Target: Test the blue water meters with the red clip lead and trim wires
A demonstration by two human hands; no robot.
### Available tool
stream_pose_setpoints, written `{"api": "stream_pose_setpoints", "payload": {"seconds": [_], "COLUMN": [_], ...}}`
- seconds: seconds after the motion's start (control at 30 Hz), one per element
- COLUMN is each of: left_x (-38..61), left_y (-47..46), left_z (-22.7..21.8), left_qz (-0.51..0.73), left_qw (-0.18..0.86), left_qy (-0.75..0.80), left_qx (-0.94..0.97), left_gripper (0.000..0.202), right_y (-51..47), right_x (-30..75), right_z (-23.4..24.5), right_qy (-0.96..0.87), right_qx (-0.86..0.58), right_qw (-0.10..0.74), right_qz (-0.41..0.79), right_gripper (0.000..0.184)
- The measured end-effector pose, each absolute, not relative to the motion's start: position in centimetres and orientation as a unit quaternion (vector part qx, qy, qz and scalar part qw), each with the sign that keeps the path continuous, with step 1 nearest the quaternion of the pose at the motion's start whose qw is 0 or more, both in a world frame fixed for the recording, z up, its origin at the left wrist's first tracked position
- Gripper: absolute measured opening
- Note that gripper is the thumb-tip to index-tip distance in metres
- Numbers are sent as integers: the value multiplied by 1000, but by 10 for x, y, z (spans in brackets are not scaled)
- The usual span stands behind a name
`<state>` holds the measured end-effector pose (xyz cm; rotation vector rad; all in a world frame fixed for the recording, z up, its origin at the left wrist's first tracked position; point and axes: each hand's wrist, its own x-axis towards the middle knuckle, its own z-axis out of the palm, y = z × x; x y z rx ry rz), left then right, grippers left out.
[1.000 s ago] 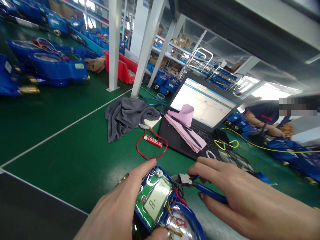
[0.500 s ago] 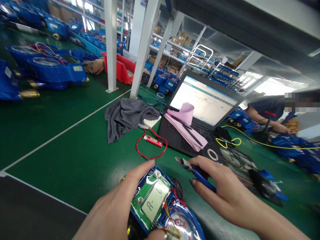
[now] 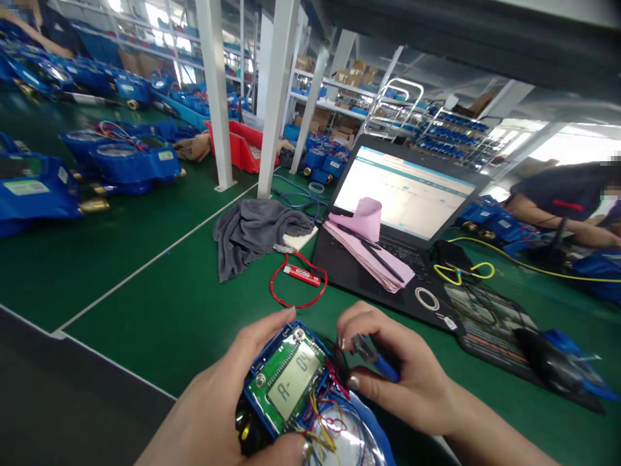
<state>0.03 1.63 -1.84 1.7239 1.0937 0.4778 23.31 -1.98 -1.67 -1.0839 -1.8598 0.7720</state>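
My left hand (image 3: pixel 218 401) grips a blue meter (image 3: pixel 291 388) at the bottom centre, thumb along its far edge. The meter's open top shows a green circuit board with a display reading "A- 04" and loose red, yellow and blue wires. My right hand (image 3: pixel 402 369) is closed round blue-handled cutting pliers (image 3: pixel 371 356). The pliers' jaws point at the wires on the meter's right side, close to them; I cannot tell whether they touch.
An open laptop (image 3: pixel 388 220) with pink papers (image 3: pixel 369 249) and a pen on its keyboard stands behind. A red cord with a red tag (image 3: pixel 298 278), a grey cloth (image 3: pixel 252 233), white posts, a mouse (image 3: pixel 557 362) on a mat and blue meters surround. Another person's arm (image 3: pixel 548 213) works at the right.
My right hand has drawn in toward the meter with the pliers, its fingers curling tighter. The view has shifted a little; my left hand keeps its hold.
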Motion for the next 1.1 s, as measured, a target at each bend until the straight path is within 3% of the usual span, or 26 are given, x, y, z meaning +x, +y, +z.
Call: {"api": "stream_pose_setpoints", "payload": {"seconds": [0.3, 0.57, 0.8, 1.1], "left_x": [-1, 2, 0, 3], "left_y": [17, 16, 17, 18], "left_z": [-21, -14, -12, -11], "left_qz": [216, 190, 186, 183], "left_qw": [467, 475, 501, 497], "left_qy": [400, 402, 396, 418], "left_qx": [758, 759, 747, 739], "left_gripper": [77, 78, 78, 75], "right_y": [-19, -14, -12, -27], "right_x": [232, 228, 229, 220], "right_z": [-17, -16, -5, 5], "right_qy": [-809, -723, -682, -723], "right_qx": [-352, -450, -411, -527], "right_qw": [391, 442, 404, 325], "right_qz": [263, 280, 451, 307], "right_gripper": [27, 10, 6, 7]}}
